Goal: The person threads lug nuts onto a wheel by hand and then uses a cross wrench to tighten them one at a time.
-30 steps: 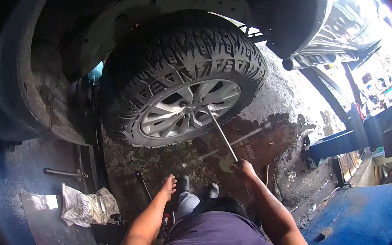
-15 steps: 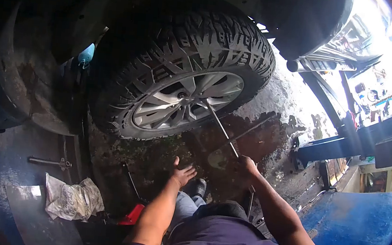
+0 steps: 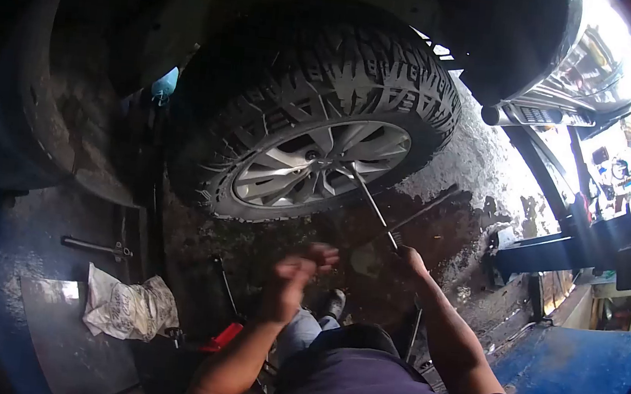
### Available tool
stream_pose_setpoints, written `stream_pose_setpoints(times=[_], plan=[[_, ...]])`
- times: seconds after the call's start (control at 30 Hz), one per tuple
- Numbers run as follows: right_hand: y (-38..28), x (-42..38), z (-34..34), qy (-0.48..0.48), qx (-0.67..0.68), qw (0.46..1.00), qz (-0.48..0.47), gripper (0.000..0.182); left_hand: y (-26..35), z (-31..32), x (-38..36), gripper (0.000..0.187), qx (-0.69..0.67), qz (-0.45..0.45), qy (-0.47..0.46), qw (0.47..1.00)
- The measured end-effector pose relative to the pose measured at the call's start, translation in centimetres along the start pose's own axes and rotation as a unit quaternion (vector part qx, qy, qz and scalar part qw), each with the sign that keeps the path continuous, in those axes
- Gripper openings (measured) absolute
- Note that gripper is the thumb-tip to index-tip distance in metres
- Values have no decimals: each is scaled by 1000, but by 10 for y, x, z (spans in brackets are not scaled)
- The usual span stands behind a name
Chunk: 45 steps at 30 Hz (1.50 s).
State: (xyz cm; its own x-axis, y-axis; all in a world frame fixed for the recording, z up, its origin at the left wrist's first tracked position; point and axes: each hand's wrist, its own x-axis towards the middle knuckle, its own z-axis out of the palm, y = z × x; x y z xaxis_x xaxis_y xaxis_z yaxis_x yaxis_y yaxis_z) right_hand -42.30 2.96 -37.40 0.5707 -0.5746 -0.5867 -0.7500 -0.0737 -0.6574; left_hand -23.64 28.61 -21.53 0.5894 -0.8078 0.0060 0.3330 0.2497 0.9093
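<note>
Bar (image 3: pixel 373 205) slants out from the wheel (image 3: pixel 319 118), far end on the rim (image 3: pixel 276 172) beside its center, near end clamped in my right grip (image 3: pixel 410 264). My left grip (image 3: pixel 294 280) is blurred, fingers loosely spread, held up apart from the bar. I see a crumpled bag (image 3: pixel 130 307) off to the left.

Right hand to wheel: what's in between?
A metal bar, gripped by the right hand, spans the gap to the wheel, with dark floor behind it. Head view shows it.
</note>
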Motion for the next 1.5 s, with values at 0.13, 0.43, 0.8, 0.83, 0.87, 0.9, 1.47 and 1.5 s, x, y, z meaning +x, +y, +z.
stream_pose_setpoints(times=[0.13, 0.43, 0.8, 0.83, 0.87, 0.9, 1.47, 1.5], plan=[[-4, -2, 3, 36, -66, 997, -26, 35, -48, -108, -43, 38, -84, -56, 381, 919], [5, 14, 7, -17, -58, 993, -102, 31, -170, -151, -81, 32, -202, -293, 333, 873], [-23, 1, -1, 72, -127, 985, -95, 31, -213, -79, -75, 32, -65, -515, 129, 845], [-7, 15, 0, 79, -144, 980, -114, 30, -216, -80, -79, 32, -64, -514, 131, 845], [10, 31, 8, 78, -158, 975, -134, 29, -231, -90, -79, 32, -108, -507, 132, 845], [31, 52, 13, 75, -204, 964, -150, 26, -232, -93, -80, 32, -155, -486, 126, 851], [-50, -9, -12, 53, -69, 996, -27, 24, -232, -44, 19, 42, 489, 54, 168, 854], [-46, -8, -12, 60, -88, 993, -50, 25, -239, -47, 32, 44, 534, 84, 104, 835]])
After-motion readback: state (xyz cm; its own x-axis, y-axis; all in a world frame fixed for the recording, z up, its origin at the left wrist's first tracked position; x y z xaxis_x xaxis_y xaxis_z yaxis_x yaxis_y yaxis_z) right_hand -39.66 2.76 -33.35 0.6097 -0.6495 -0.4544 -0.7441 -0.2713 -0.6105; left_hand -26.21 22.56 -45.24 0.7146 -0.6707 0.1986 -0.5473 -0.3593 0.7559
